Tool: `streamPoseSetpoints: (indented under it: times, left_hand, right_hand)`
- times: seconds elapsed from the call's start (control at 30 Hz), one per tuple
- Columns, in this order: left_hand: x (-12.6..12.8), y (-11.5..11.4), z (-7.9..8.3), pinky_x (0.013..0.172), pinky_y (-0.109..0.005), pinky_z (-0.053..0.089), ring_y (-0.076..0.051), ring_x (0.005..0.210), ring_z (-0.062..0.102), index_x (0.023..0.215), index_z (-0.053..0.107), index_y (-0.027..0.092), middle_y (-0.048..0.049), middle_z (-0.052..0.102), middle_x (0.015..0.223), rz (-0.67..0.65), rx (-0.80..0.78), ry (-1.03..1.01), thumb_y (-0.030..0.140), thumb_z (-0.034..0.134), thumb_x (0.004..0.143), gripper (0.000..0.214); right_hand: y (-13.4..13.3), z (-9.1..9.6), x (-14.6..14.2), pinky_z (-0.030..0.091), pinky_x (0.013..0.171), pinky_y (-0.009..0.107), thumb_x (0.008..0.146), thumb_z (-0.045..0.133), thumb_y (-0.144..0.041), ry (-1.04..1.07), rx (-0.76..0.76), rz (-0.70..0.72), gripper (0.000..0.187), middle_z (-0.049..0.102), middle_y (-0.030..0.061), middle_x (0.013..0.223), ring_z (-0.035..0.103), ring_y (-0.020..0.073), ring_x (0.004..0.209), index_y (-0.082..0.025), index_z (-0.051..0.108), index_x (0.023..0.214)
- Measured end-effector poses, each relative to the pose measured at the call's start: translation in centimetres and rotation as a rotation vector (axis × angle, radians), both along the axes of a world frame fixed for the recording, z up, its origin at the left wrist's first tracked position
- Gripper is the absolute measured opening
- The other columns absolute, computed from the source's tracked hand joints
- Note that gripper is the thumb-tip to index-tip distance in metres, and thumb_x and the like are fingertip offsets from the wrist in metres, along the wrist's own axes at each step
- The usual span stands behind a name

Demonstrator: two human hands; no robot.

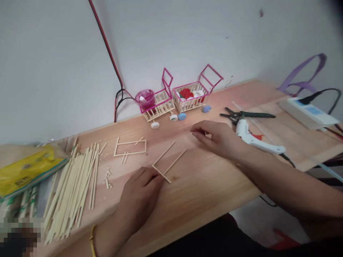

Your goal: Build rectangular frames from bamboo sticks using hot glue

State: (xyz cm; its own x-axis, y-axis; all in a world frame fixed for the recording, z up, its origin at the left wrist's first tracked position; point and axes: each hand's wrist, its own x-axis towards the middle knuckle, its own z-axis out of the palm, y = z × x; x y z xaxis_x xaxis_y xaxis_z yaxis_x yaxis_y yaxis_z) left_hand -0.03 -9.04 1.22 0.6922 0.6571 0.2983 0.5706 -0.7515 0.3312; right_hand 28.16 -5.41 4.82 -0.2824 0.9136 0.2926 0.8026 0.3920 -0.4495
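Observation:
A three-sided frame of thin wooden sticks (171,166) lies on the wooden table. At its near corner is my left hand (140,196), fingers curled down onto the stick there; the fingertips are partly hidden. My right hand (214,137) hovers to the right of the frame, loosely bent, with a gap between thumb and forefinger and nothing visible in it. Close beside that hand rests a white glue gun (248,137) with a red trigger. Behind the glue gun are dark-handled pruning shears (257,114). A second, rectangular stick frame (131,153) lies to the left.
Two small stick carts with pink trim, a left cart (163,107) and a right cart (191,100), stand by the wall. Many loose sticks (72,189) and a yellow package (32,169) lie left. Small stick offcuts (108,182) are nearby. A power strip (308,112) sits right.

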Motion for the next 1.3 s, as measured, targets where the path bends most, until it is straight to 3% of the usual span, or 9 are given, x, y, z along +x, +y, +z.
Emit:
streamPoseSetpoints:
  times: [0.1,0.2,0.33,0.43,0.67,0.77,0.9,1.0,1.3]
  left_hand:
    - [-0.2,0.0,0.0,0.071,-0.035,0.049,-0.020,0.086,0.054,0.095,0.062,0.020,-0.0051,0.063,0.095,0.000,0.019,0.000,0.011,0.049,0.083,0.019]
    - [-0.3,0.0,0.0,0.072,-0.035,0.049,-0.020,0.086,0.055,0.096,0.062,0.020,-0.0054,0.063,0.096,-0.009,0.024,-0.001,0.011,0.049,0.083,0.020]
    - [-0.1,-0.1,0.0,0.073,-0.036,0.049,-0.020,0.085,0.055,0.093,0.062,0.020,-0.0053,0.063,0.093,-0.013,0.012,-0.011,0.011,0.049,0.084,0.019]
    - [0.1,0.0,0.0,0.073,-0.036,0.049,-0.020,0.084,0.054,0.093,0.062,0.019,-0.0057,0.063,0.091,-0.008,0.010,-0.017,0.013,0.049,0.085,0.017]
    - [0.2,-0.8,0.2,0.072,-0.035,0.048,-0.019,0.084,0.053,0.093,0.060,0.018,-0.0062,0.062,0.090,-0.009,0.069,0.011,0.010,0.049,0.083,0.017]
    - [0.3,-1.7,0.1,0.065,-0.032,0.047,-0.018,0.075,0.053,0.106,0.056,0.017,-0.0051,0.061,0.081,-0.073,0.128,0.035,0.009,0.047,0.083,0.026]
    - [0.6,-2.6,0.0,0.053,-0.029,0.042,-0.017,0.061,0.050,0.114,0.049,0.014,-0.0019,0.056,0.068,-0.148,0.155,0.170,0.011,0.047,0.082,0.032]
    - [0.6,-2.6,0.1,0.054,-0.030,0.043,-0.016,0.063,0.052,0.116,0.047,0.014,-0.0026,0.058,0.071,-0.135,0.151,0.196,0.013,0.045,0.085,0.032]
    - [0.7,-2.0,0.5,0.061,-0.032,0.047,-0.018,0.071,0.056,0.118,0.047,0.011,-0.0052,0.062,0.078,-0.133,0.027,0.210,0.023,0.038,0.093,0.029]
  right_hand:
    - [-1.8,1.8,1.8,0.046,0.071,0.031,0.086,0.042,-0.023,-0.175,-0.056,-0.019,0.021,0.065,0.0075,0.094,0.060,0.0189,0.082,-0.019,0.058,0.099]
    - [-3.9,2.7,5.2,0.046,0.069,0.034,0.083,0.044,-0.029,-0.377,-0.138,-0.179,0.025,0.063,0.0102,0.100,0.061,0.0224,0.083,-0.019,0.056,0.102]
    - [-5.8,1.8,9.2,0.044,0.070,0.042,0.077,0.051,-0.046,-0.613,-0.241,-0.512,0.046,0.057,0.0212,0.111,0.058,0.0347,0.093,-0.012,0.053,0.109]
    - [-6.4,0.5,10.0,0.042,0.063,0.038,0.082,0.043,-0.036,-0.575,-0.323,-0.508,0.038,0.056,0.0212,0.111,0.061,0.0299,0.081,-0.013,0.051,0.112]
    - [-7.3,1.0,8.0,0.039,0.060,0.039,0.084,0.040,-0.030,-0.566,-0.054,-0.613,0.023,0.058,0.0232,0.097,0.058,0.0341,0.085,-0.013,0.051,0.095]
    - [-7.2,2.0,5.9,0.042,0.054,0.034,0.081,0.048,-0.037,-0.283,-0.154,-0.473,0.017,0.062,0.0111,0.078,0.058,0.0259,0.070,-0.020,0.052,0.084]
    - [-6.1,1.9,1.9,0.051,0.063,0.032,0.085,0.043,-0.053,0.085,-0.478,-0.085,0.036,0.068,0.0076,0.084,0.063,0.0230,0.077,-0.022,0.062,0.088]
    - [-4.7,1.0,-0.6,0.052,0.070,0.032,0.085,0.049,-0.050,0.151,-0.635,0.140,0.033,0.069,0.0054,0.088,0.064,0.0215,0.081,-0.022,0.064,0.095]
    - [-3.7,-0.9,-1.6,0.053,0.069,0.032,0.084,0.054,-0.044,0.148,-0.696,0.262,0.036,0.068,0.0031,0.093,0.064,0.0204,0.080,-0.027,0.060,0.115]
